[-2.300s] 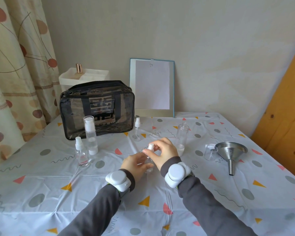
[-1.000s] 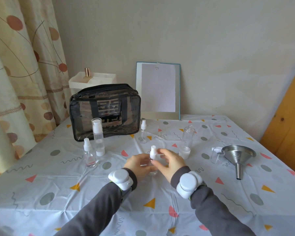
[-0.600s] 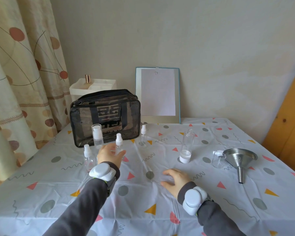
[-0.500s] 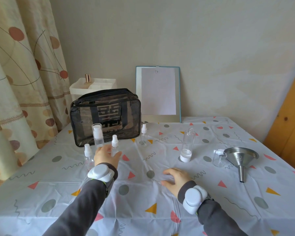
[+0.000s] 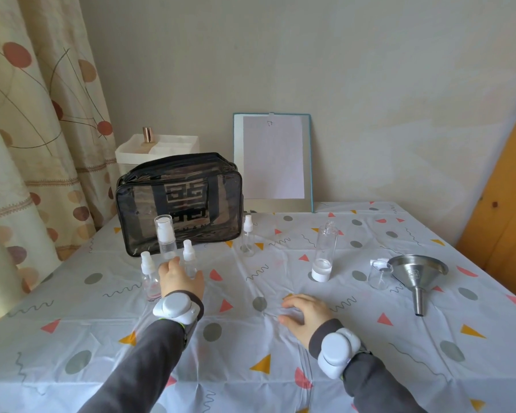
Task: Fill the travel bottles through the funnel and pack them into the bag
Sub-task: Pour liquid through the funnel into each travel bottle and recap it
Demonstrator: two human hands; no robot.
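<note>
The worktop [image 5: 370, 368] carries the bag [image 5: 179, 204] at its back left. The funnel [image 5: 414, 272] lies on its side, well to the right of the bag. Just in front of the bag, the left hand [image 5: 181, 280] has its fingers wrapped round a spray bottle [image 5: 188, 252]. The right hand [image 5: 306, 315] rests nearer and to the bag's right, fingers loose, holding nothing.

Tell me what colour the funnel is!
Shiny silver metal, all over. The funnel shows best in the head view, lying on the table's right side.
</note>
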